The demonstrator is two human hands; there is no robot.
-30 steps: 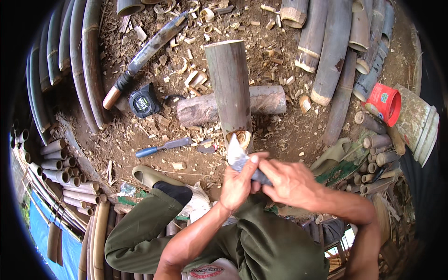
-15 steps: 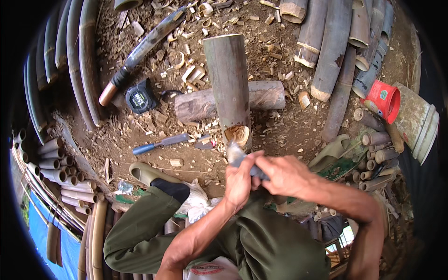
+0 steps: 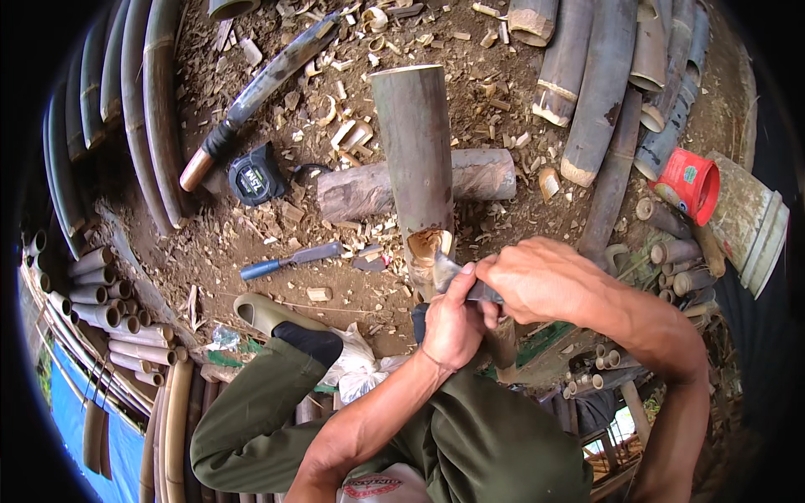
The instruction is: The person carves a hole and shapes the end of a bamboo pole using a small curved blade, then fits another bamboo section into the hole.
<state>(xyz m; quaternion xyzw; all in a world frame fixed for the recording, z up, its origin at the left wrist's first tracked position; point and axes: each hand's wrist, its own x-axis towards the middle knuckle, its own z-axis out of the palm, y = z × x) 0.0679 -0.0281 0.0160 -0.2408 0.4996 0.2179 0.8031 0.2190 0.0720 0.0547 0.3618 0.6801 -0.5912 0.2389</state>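
Note:
A grey-brown bamboo section (image 3: 412, 142) leans across a short log (image 3: 359, 189), its near end towards me. Pale wood shows in a hollow cut (image 3: 426, 243) near that end. Both my hands grip a carving tool with a grey metal blade (image 3: 444, 270), its tip at the near edge of the cut. My left hand (image 3: 453, 329) is closed round it from the near side, thumb up along the tool. My right hand (image 3: 535, 282) wraps its dark rear part from the right. Fingers hide most of the handle.
A blue-handled blade (image 3: 289, 261), a tape measure (image 3: 256, 174) and a machete-like tool with a wrapped handle (image 3: 220, 138) lie left on the chip-strewn ground. Bamboo poles (image 3: 599, 92) stand far right, near a red container (image 3: 686, 186) and a dirty white bucket (image 3: 749, 220).
Both hands and the tool have shifted right, the right hand also a little upward. The blade now sits at the right side of the cut. The view has moved slightly.

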